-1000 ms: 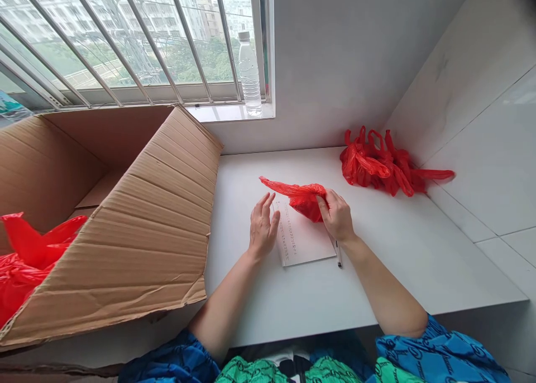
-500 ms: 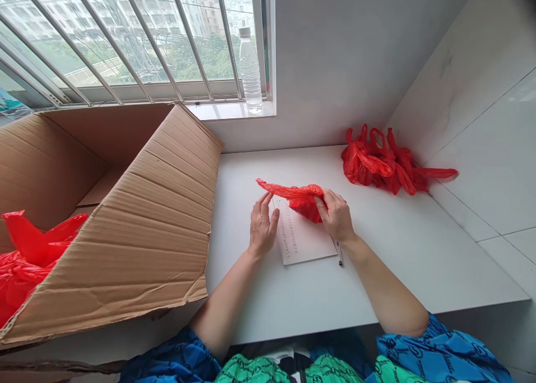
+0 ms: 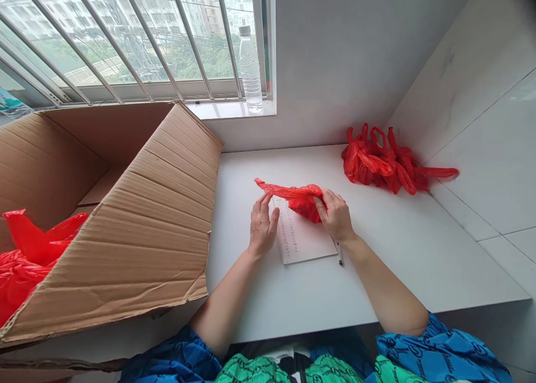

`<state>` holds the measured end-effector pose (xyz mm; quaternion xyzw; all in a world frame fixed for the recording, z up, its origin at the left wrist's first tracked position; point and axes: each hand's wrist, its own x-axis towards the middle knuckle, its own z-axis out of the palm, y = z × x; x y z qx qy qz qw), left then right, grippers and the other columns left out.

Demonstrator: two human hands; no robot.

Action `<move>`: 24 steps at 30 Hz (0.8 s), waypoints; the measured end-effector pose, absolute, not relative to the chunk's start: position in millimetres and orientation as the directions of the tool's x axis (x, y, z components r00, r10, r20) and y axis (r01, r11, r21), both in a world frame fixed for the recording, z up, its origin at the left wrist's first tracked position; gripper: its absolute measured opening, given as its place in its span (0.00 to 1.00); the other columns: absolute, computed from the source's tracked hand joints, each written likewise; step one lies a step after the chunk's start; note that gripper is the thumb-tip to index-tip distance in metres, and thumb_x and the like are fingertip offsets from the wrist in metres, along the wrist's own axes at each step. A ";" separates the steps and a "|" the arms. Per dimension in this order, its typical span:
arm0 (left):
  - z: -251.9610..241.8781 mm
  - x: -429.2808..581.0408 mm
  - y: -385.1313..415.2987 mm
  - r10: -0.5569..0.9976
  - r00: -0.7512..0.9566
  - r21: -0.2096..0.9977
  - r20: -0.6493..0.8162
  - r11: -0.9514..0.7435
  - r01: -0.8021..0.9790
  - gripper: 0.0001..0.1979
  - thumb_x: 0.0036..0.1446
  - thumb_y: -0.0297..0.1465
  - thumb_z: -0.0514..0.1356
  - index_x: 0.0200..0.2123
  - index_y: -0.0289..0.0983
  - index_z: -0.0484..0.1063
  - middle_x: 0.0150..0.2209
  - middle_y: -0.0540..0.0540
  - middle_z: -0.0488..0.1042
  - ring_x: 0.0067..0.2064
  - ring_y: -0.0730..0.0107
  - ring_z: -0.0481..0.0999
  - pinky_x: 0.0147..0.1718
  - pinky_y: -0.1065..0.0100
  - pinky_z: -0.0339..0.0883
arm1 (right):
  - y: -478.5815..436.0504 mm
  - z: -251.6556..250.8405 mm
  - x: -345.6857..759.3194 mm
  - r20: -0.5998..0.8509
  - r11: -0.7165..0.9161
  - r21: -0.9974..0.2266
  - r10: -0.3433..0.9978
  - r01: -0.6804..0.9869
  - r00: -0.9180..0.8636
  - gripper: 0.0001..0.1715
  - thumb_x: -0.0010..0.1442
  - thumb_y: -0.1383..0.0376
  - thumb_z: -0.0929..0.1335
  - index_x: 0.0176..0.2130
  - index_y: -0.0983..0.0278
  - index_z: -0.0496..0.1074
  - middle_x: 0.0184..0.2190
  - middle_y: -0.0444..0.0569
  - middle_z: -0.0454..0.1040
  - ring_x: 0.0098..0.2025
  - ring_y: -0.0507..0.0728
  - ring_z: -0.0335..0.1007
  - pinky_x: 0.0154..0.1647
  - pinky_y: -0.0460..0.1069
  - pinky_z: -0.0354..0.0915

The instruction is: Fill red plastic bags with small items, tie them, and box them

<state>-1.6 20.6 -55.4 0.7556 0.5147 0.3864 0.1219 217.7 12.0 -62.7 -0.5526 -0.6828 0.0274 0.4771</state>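
Observation:
A small red plastic bag rests over the top of a written paper pad, its twisted handle end stretching out to the left. My right hand grips the bag at its right side, thumb and fingers closed on the plastic. At the bag's left end, my left hand has its fingers outstretched, the tips at the underside of the twisted part, with the thumb apart. A pen lies along the pad's right edge, below my right wrist.
An open cardboard box stands at the left, with red bags inside. Several knotted red bags lie in the back right corner of the white table. A water bottle stands on the windowsill by the barred window.
Almost nothing differs. The left tip of the red bag has shifted very slightly left; both hands keep their places.

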 end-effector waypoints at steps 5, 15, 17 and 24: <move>-55.7 -1.3 20.5 0.877 0.167 0.586 0.450 -0.431 0.686 0.23 0.70 0.44 0.45 0.63 0.41 0.59 0.61 0.39 0.63 0.62 0.57 0.63 0.61 0.51 0.60 | 11.7 -62.3 217.1 0.609 0.377 -0.570 0.791 0.730 0.067 0.19 0.72 0.59 0.56 0.50 0.61 0.70 0.46 0.53 0.78 0.48 0.62 0.73 0.53 0.57 0.65; -56.8 -1.7 20.4 0.882 0.162 0.597 0.442 -0.424 0.681 0.23 0.70 0.44 0.45 0.63 0.41 0.59 0.60 0.38 0.63 0.62 0.56 0.63 0.60 0.51 0.60 | 13.0 -64.7 217.5 0.627 0.394 -0.553 0.777 0.734 0.055 0.18 0.71 0.60 0.57 0.49 0.61 0.70 0.45 0.53 0.78 0.47 0.61 0.74 0.52 0.56 0.66; -57.5 -1.7 20.7 0.879 0.159 0.598 0.449 -0.428 0.678 0.23 0.70 0.44 0.46 0.62 0.41 0.59 0.59 0.38 0.64 0.61 0.56 0.64 0.59 0.50 0.60 | 13.4 -66.0 217.7 0.635 0.402 -0.554 0.770 0.729 0.058 0.17 0.71 0.60 0.57 0.49 0.61 0.70 0.45 0.53 0.78 0.47 0.61 0.74 0.52 0.56 0.67; -57.3 -2.3 21.8 0.826 0.206 0.572 0.524 -0.521 0.633 0.21 0.70 0.39 0.48 0.63 0.41 0.58 0.60 0.37 0.65 0.63 0.54 0.63 0.60 0.47 0.59 | 8.9 -63.5 212.4 0.664 0.500 -0.526 0.747 0.688 -0.036 0.17 0.70 0.62 0.59 0.54 0.60 0.68 0.49 0.53 0.77 0.52 0.61 0.73 0.56 0.59 0.65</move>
